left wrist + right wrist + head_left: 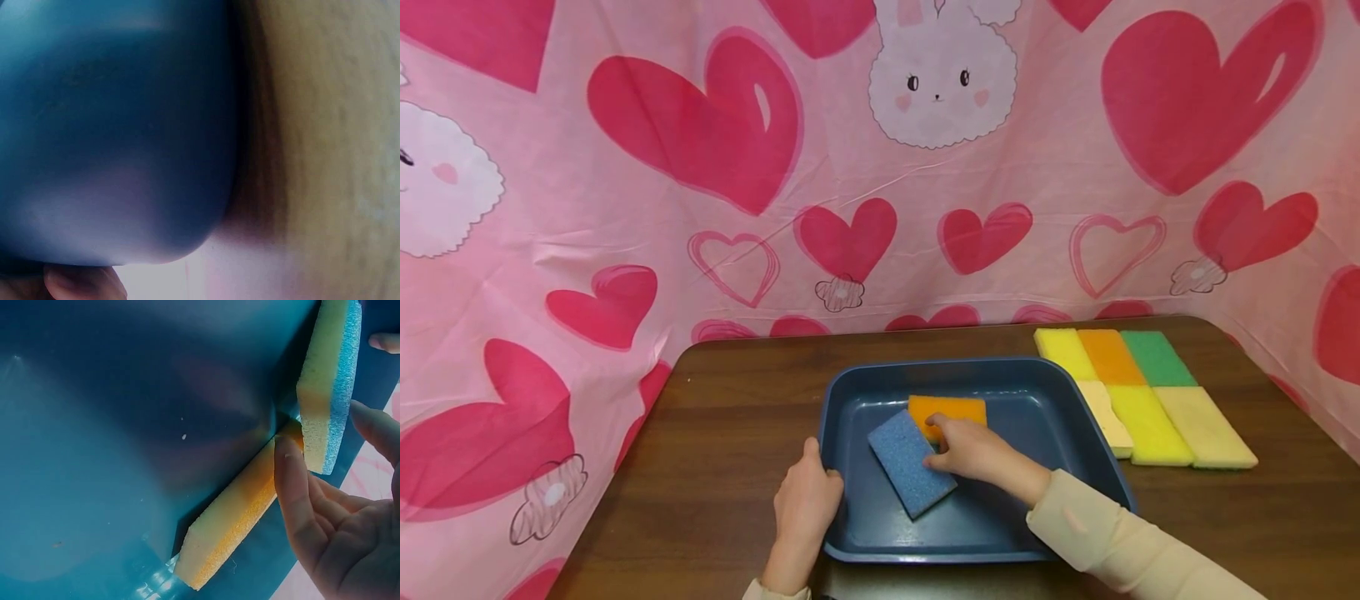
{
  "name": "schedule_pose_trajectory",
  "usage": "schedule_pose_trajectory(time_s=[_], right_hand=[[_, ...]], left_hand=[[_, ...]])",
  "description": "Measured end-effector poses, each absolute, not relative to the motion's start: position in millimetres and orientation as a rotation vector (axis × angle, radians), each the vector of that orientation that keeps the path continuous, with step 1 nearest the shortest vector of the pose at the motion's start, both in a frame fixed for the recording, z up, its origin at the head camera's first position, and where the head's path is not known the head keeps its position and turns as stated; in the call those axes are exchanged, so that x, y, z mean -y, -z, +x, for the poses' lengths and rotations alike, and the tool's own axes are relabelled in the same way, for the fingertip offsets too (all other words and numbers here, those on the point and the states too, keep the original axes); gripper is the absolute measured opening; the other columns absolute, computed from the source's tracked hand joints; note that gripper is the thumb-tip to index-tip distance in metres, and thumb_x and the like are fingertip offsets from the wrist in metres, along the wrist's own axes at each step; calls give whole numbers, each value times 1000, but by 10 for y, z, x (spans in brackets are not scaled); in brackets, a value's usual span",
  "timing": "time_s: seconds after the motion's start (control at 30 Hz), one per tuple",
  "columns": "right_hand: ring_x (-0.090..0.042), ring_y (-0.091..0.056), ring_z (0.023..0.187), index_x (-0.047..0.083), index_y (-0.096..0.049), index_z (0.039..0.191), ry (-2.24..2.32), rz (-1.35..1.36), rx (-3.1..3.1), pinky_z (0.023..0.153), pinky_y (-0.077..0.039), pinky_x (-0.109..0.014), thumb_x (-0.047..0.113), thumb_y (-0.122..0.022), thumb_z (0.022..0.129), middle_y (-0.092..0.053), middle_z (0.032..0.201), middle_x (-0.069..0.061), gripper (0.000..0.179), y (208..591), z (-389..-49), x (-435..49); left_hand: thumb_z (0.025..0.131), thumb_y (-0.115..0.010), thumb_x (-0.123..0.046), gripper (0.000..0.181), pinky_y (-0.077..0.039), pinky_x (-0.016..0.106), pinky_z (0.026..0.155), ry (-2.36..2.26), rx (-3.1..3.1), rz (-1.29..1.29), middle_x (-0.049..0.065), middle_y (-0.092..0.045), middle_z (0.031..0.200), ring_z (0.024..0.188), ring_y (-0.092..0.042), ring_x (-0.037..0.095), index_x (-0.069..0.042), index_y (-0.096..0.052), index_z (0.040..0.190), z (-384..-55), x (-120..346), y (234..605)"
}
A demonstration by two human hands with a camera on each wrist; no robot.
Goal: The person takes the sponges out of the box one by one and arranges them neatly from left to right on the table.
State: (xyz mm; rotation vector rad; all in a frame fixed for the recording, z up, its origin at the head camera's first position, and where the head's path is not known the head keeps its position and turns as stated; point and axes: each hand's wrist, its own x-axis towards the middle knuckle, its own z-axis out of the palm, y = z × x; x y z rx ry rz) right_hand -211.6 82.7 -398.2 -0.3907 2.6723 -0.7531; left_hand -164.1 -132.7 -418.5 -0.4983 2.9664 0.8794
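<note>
A dark blue rectangular tray [1000,546] stands on the wooden table. My left hand [807,500] grips its left rim; a fingertip [81,282] shows at the tray's edge in the left wrist view. Inside lie a blue sponge [906,462], set at a slant, and an orange sponge [958,407] behind it, both pale underneath. Over them is my right hand [977,450], thumb and fingers spread. Its index finger touches the orange sponge [234,519]. The thumb is at the blue face of the other sponge [331,394]; whether it presses there is unclear.
Several sponges lie side by side in two rows right of the tray, among them a green one [1157,358], an orange one [1112,357] and a bright yellow one [1150,425]. A pink heart-print cloth [850,175] hangs behind the brown table [737,417].
</note>
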Motion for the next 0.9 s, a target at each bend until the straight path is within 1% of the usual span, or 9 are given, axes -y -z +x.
schedule_pose_trajectory(time_s=[0.03,0.23,0.37,0.57,0.9], right_hand=[[-15,-50,66,1,-55,127,764,-394,-2662,65,-45,-30,22,-75,79,-58,75,-2,56,3984,-2114,-823],[-13,-51,66,0,-53,127,804,-438,-2636,67,-47,-29,18,-74,81,-62,77,-2,54,3994,-2102,-825],[-13,-50,65,-2,-53,127,821,-466,-2623,65,-45,-28,17,-73,81,-61,75,-2,54,3992,-2100,-834],[-14,-51,65,-4,-53,126,860,-481,-2598,65,-46,-28,15,-73,80,-60,75,-3,53,3980,-2104,-844],[-13,-46,57,-4,-56,122,924,-491,-2556,56,-39,-23,13,-72,81,-52,66,-2,47,3940,-2146,-885]], left_hand=[[80,-51,-10,21,-37,39,51,-881,-2964,-500,17,-63,75,58,-56,27,-4,-49,101,-1640,1327,4185],[80,-51,-10,20,-37,41,51,-882,-2972,-499,18,-63,75,60,-57,29,-4,-49,99,-1639,1328,4191],[79,-50,-10,20,-37,41,51,-885,-2975,-499,18,-63,75,60,-57,29,-4,-49,99,-1640,1328,4193],[79,-50,-9,21,-37,41,51,-889,-2980,-492,18,-64,76,60,-58,30,-4,-50,100,-1634,1326,4190],[79,-51,-10,20,-38,42,51,-887,-2993,-494,19,-64,74,60,-58,31,-4,-50,98,-1637,1321,4202]])
